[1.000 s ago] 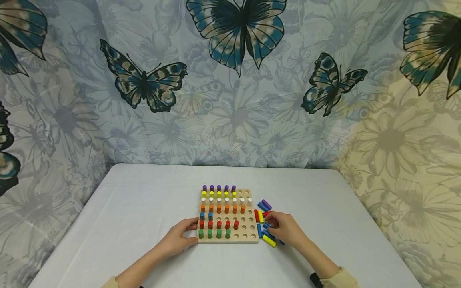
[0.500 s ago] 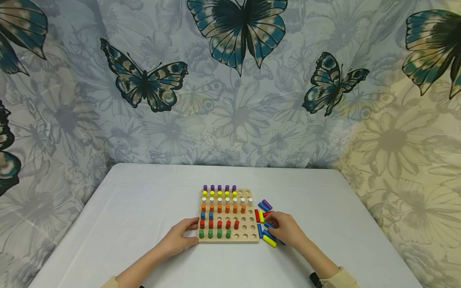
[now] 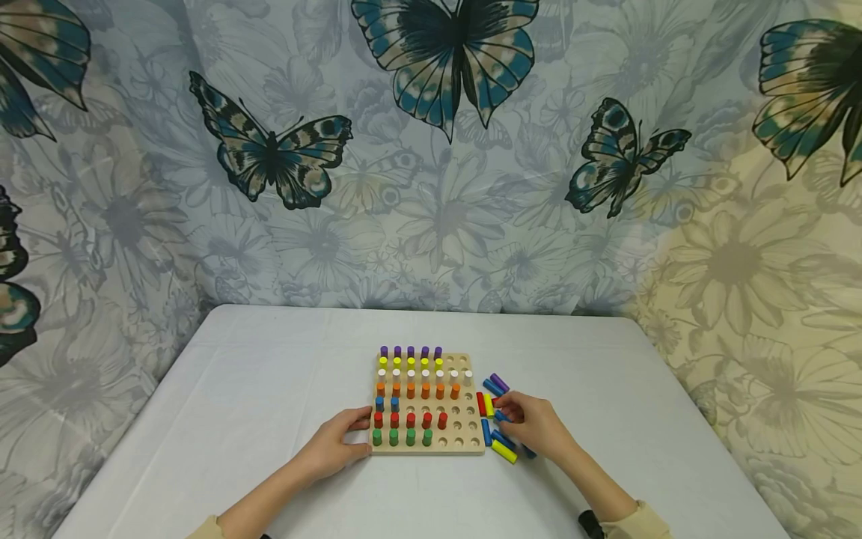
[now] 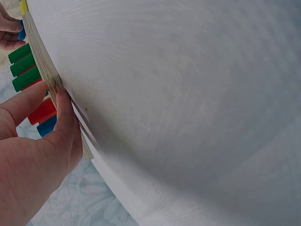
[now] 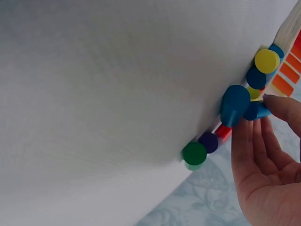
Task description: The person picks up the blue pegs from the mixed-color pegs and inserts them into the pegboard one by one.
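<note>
In the head view a wooden pegboard point(image 3: 465, 430) bears rows of purple, yellow, white, orange, blue, red and green pegs. My left hand point(image 3: 337, 443) rests against its left side, the thumb by the front corner; in the left wrist view those fingers point(image 4: 66, 117) touch the wooden edge. Right of the board, my right hand point(image 3: 536, 428) pinches a blue peg point(image 5: 256, 110) between thumb and fingers, over a loose pile. Around it lie other blue pegs point(image 3: 486, 433), a yellow peg point(image 3: 503, 451), another yellow peg point(image 3: 488, 405) and a red peg point(image 3: 480, 404).
Farther back beside the board lies a purple peg point(image 3: 500, 382) against a blue one. A green peg point(image 5: 194, 154) shows at the pile's outer end in the right wrist view. A white cloth covers the table point(image 3: 283, 359); a butterfly-patterned curtain point(image 3: 431, 247) hangs behind.
My right hand has shifted slightly up and back, and the blue peg at its fingertips shows more plainly. My left hand stays at the board's side.
</note>
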Available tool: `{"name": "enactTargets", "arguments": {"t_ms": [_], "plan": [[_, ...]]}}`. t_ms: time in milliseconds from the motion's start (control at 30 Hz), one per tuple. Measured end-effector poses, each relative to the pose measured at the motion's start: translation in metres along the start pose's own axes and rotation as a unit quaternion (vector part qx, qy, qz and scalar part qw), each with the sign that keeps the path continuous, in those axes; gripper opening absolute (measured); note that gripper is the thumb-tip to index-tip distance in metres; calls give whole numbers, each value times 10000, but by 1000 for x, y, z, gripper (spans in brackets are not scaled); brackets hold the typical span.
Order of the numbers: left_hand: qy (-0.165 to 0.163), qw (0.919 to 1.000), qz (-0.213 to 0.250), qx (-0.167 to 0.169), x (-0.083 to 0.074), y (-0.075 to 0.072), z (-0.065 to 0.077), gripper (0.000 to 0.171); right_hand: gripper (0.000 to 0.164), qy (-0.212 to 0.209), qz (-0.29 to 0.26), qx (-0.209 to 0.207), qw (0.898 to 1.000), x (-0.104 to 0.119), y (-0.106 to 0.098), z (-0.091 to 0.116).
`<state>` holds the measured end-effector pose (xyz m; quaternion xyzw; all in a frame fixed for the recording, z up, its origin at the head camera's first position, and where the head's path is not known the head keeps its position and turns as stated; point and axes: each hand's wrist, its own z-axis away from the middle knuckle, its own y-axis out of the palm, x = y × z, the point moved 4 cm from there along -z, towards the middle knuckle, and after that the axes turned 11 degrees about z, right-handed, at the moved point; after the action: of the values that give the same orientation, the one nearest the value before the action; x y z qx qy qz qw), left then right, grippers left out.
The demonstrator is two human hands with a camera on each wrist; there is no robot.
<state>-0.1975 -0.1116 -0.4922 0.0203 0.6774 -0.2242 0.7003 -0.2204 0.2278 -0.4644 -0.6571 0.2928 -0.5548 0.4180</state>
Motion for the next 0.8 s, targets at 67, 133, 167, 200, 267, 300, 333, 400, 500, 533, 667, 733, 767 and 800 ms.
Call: {"name": "enactTargets", "arguments": {"t_ms": [67, 133, 167, 200, 267, 300, 333, 400, 500, 533, 667, 733, 767, 800], "plan": [[-4, 10000, 8, 0, 0, 0, 0, 65, 26, -41, -1, -2, 10000, 1, -1, 0], [-5, 10000, 12, -6, 0, 0, 0, 65, 27, -90, 4, -31, 10000, 3, -3, -1], [3, 10000, 10, -8, 0, 0, 0, 65, 27, -107, 15, -43, 9999, 4, -4, -1], [12, 10000, 4, -10, 0, 0, 0, 65, 26, -129, 16, -55, 9999, 5, -4, -2], [39, 10000, 1, -11, 0, -1, 0, 65, 25, -133, 25, -83, 9999, 6, -5, -3], [54, 10000, -12, -8, 0, -1, -1, 65, 24, -126, 26, -97, 9999, 7, -5, -3], [66, 10000, -17, -3, 0, -1, -1, 65, 24, -126, 12, -104, 9999, 8, -5, -3], [87, 10000, -26, 4, 1, -1, -1, 65, 23, -132, -18, -139, 9998, 9, -5, -4], [90, 10000, -34, 12, 1, -1, -1, 65, 23, -170, -137, -192, 9996, 11, -5, -4], [87, 10000, -23, 18, 1, 0, -1, 65, 23, -185, -186, -208, 9994, 12, -5, -5], [89, 10000, -5, 28, 1, 0, -1, 65, 21, -114, -313, -242, 9992, 14, -5, -6], [81, 10000, -4, 23, 1, 0, 0, 65, 21, -60, -342, -251, 9991, 16, -5, -7], [77, 10000, -11, 16, 1, 0, 0, 65, 20, -35, -367, -250, 9990, 17, -4, -7], [66, 10000, -13, 10, 1, 0, 0, 65, 20, -17, -389, -246, 9989, 18, -4, -8]]}}
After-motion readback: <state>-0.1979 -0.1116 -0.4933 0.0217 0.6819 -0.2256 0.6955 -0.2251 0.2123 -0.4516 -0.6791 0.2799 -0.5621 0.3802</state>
